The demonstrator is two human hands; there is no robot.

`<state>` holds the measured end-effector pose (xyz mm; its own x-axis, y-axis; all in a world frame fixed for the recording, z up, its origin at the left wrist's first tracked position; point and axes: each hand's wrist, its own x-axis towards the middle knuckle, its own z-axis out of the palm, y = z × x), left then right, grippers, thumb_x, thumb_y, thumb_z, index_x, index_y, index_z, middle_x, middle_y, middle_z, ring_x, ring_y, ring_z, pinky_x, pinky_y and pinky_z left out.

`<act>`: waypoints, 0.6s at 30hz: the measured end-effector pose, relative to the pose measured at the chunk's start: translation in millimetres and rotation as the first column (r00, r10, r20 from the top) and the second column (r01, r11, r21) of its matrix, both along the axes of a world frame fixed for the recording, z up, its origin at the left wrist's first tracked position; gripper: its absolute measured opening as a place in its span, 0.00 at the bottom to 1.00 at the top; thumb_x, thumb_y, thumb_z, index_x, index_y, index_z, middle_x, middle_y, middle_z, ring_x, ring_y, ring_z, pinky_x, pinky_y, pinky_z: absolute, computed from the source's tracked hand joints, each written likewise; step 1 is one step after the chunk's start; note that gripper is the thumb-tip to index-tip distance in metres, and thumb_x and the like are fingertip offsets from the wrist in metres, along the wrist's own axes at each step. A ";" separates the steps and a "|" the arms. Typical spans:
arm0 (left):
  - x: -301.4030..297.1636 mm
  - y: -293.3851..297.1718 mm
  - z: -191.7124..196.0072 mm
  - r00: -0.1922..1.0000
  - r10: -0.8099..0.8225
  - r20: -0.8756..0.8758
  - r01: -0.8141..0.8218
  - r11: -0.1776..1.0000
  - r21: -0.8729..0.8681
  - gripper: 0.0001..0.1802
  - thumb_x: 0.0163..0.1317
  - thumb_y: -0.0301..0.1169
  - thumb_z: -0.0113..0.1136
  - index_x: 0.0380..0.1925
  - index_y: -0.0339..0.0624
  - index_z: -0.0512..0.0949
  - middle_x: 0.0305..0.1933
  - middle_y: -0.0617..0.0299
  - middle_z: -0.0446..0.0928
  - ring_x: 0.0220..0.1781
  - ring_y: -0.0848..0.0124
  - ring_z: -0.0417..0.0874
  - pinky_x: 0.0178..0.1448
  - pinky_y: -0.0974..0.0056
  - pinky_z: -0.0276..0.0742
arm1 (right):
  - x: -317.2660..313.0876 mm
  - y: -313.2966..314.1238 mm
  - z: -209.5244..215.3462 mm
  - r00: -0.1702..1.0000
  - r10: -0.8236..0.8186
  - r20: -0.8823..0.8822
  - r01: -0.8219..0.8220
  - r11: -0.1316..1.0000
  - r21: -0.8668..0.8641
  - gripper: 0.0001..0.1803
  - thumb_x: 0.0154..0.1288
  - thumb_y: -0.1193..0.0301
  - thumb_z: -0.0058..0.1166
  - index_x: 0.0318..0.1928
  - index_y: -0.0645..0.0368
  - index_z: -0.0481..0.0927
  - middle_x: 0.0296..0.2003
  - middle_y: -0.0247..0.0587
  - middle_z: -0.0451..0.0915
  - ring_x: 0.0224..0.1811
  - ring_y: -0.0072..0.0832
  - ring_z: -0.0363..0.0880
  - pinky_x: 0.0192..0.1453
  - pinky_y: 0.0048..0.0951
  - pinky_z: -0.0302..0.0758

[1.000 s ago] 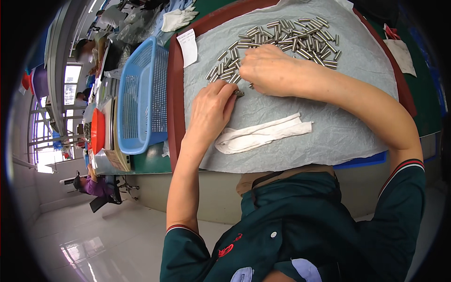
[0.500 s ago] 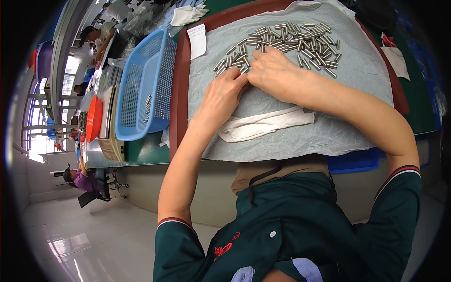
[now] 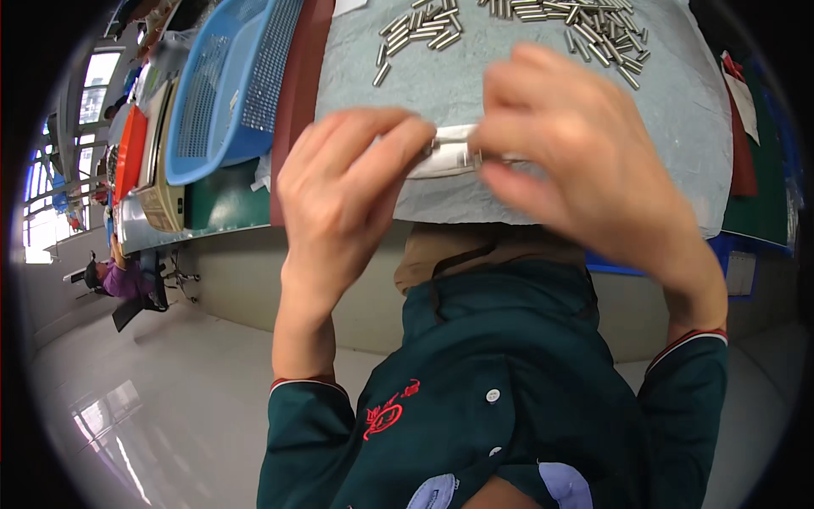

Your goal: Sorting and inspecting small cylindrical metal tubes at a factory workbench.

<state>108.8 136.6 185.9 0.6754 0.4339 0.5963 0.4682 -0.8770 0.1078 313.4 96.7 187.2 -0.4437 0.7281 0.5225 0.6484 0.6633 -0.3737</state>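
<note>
Both hands are raised over the near part of the grey-white sheet [image 3: 653,182]. My left hand [image 3: 339,182] is closed, with a metal end showing at its fingertips; it seems to grip short shiny metal pins. Facing it, my right hand [image 3: 572,140] is closed and slightly blurred, with metal pins [image 3: 468,159] poking out between thumb and fingers. How many pins each holds is hidden. Beneath, a folded white cloth [image 3: 445,168] shows in the gap between the hands. Farther off, loose pins lie in a left group [image 3: 415,34] and a larger right pile [image 3: 598,30].
A red-brown tray rim [image 3: 297,93] borders the sheet. Left of it stands a blue plastic basket [image 3: 182,140] on the green table [image 3: 225,199]. Beyond are a beige box-like device [image 3: 165,204] and an orange-red basin [image 3: 131,153]. A seated person in purple [image 3: 125,278] is at far left.
Both hands have drawn back from the pin pile toward me and lifted over the cloth, now holding pins. The view has shifted, so the sheet and pile sit higher in the picture.
</note>
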 end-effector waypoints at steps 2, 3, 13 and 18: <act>-22.5 -38.1 2.1 0.997 -0.026 0.076 0.043 0.972 -0.231 0.13 0.40 0.22 0.63 0.31 0.39 0.81 0.31 0.60 0.80 0.32 0.64 0.81 0.33 0.66 0.73 | -13.6 -39.5 -12.3 0.945 0.209 -0.251 -0.261 0.945 -0.195 0.11 0.36 0.76 0.64 0.26 0.56 0.79 0.25 0.33 0.68 0.27 0.31 0.69 0.26 0.30 0.68; -33.6 -49.6 -7.6 0.992 -0.034 0.122 0.078 0.924 -0.373 0.13 0.40 0.22 0.64 0.31 0.38 0.81 0.32 0.60 0.80 0.32 0.64 0.81 0.33 0.66 0.74 | -23.5 -51.4 -22.5 0.886 0.279 -0.369 -0.404 0.856 -0.323 0.09 0.42 0.73 0.63 0.22 0.57 0.74 0.26 0.36 0.67 0.33 0.31 0.70 0.29 0.31 0.70; -82.1 -100.0 -160.7 0.870 0.449 0.201 -0.056 0.497 -0.866 0.08 0.52 0.18 0.60 0.34 0.33 0.80 0.37 0.54 0.81 0.36 0.64 0.83 0.38 0.66 0.78 | -97.1 -70.0 -176.2 0.876 -0.105 -0.472 -0.197 0.813 -0.547 0.12 0.45 0.80 0.65 0.34 0.60 0.84 0.26 0.36 0.76 0.25 0.24 0.74 0.26 0.23 0.69; -80.9 -111.0 -172.7 0.821 0.522 0.232 0.027 0.370 -0.929 0.07 0.55 0.20 0.59 0.35 0.33 0.80 0.39 0.55 0.81 0.40 0.65 0.82 0.44 0.66 0.77 | -103.7 -65.3 -182.7 0.884 -0.106 -0.455 -0.166 0.838 -0.520 0.12 0.45 0.81 0.64 0.34 0.61 0.84 0.25 0.36 0.76 0.23 0.24 0.73 0.25 0.23 0.68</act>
<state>27.9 25.6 13.2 0.2263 0.9713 -0.0735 0.2992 0.0025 0.9542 209.7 31.5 4.5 -0.2854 0.9370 0.2015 0.3001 0.2870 -0.9097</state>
